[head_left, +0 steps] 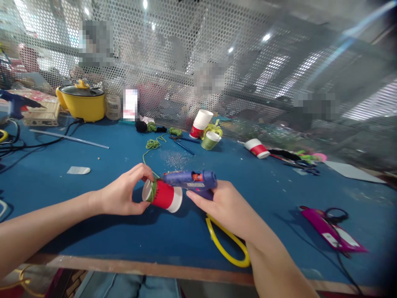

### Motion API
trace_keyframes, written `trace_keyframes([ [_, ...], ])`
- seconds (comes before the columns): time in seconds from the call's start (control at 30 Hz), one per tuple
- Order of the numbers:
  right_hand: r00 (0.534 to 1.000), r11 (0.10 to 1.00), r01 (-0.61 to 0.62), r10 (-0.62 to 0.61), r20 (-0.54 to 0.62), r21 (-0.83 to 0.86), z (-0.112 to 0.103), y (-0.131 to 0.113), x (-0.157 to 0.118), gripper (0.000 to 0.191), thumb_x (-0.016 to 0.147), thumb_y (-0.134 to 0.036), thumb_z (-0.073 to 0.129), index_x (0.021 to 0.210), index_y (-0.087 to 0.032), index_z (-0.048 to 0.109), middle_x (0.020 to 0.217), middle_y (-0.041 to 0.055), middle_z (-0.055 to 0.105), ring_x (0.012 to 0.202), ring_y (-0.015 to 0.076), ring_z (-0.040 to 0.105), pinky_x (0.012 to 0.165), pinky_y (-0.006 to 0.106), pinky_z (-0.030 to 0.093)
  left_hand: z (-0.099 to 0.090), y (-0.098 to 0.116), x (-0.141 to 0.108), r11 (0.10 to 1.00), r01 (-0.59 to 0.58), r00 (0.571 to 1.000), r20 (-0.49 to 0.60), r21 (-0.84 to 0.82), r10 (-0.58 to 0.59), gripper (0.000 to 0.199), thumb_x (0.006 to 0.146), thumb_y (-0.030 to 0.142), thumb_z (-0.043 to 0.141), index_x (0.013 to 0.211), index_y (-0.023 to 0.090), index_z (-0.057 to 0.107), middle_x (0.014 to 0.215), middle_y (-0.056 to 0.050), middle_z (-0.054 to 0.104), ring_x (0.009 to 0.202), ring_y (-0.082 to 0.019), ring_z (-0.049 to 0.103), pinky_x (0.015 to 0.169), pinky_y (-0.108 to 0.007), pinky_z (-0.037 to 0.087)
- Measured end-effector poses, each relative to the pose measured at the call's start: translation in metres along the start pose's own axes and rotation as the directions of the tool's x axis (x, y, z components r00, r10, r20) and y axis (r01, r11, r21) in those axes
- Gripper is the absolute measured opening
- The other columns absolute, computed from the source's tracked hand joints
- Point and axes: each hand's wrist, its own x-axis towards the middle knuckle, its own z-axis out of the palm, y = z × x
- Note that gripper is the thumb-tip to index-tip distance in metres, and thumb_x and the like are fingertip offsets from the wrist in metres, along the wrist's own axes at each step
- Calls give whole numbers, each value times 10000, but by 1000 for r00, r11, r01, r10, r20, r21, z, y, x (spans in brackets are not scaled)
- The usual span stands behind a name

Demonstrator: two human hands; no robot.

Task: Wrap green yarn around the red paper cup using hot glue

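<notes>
My left hand grips a red and white paper cup by one end, the cup lying on its side just above the table. Green yarn is wrapped around the cup near that end, and its strand trails back to a loose green bundle. In my right hand is a blue hot glue gun, its nozzle pointing left at the yarn's edge on the cup. A small red light shows on the gun. Whether the nozzle touches the cup I cannot tell.
Yellow handles lie beneath my right wrist. Farther back stand white and red paper cups, a green-wrapped cup and a yellow electric pot. A second glue gun is at left, a purple packet at right.
</notes>
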Motion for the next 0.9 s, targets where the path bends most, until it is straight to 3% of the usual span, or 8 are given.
trace_keyframes([
  [0.2,1000,998,-26,26,-2,49,0,4,6,178,773,-316,541,729,-165,624,728,15,672,644,162,585,587,250,442,-1,1,-1,1000,-20,1000,16,18,20,385,646,91,575,982,189,413,1017,-83,491,943,-206,508,822,-340,444],
  [0.3,994,981,-111,111,13,157,-3,8,10,193,737,-344,580,686,-157,589,589,-6,603,547,138,535,518,242,415,-1,0,-1,999,-16,1000,15,30,16,385,647,93,574,983,194,413,1018,-84,493,949,-211,510,823,-345,448],
  [0.43,975,901,-220,212,63,374,-5,20,20,258,690,-392,636,709,-151,547,481,-46,499,448,100,456,462,229,372,-2,-1,0,999,-15,1000,4,42,15,382,650,94,573,976,199,405,1012,-82,500,947,-214,516,821,-353,452],
  [0.57,964,811,-204,263,-29,548,-4,44,37,316,649,-420,662,741,-144,540,568,-20,540,478,90,468,478,227,385,-2,-1,-1,999,-21,1000,-12,44,21,360,662,101,569,972,197,412,1007,-84,503,940,-215,520,814,-356,456],
  [0.67,943,841,-209,309,-125,500,-2,65,50,323,674,-440,624,745,-129,569,659,25,586,547,102,507,502,224,397,-2,0,-1,999,-10,1000,-17,42,11,352,668,102,566,973,196,417,1011,-85,498,958,-220,515,824,-360,450],
  [0.8,909,921,-257,333,-250,293,3,82,61,299,705,-415,599,728,-118,575,579,6,541,499,96,461,458,217,358,-1,-1,-1,999,-4,1000,-9,39,4,350,672,94,564,971,195,412,1011,-81,492,970,-219,508,826,-352,448],
  [0.9,918,913,-243,326,-227,328,9,85,65,270,747,-393,574,767,-124,571,598,13,551,506,94,481,469,212,387,0,-1,-2,999,-9,1000,-2,40,9,360,669,91,567,975,195,408,1013,-80,485,968,-217,502,828,-349,447],
])
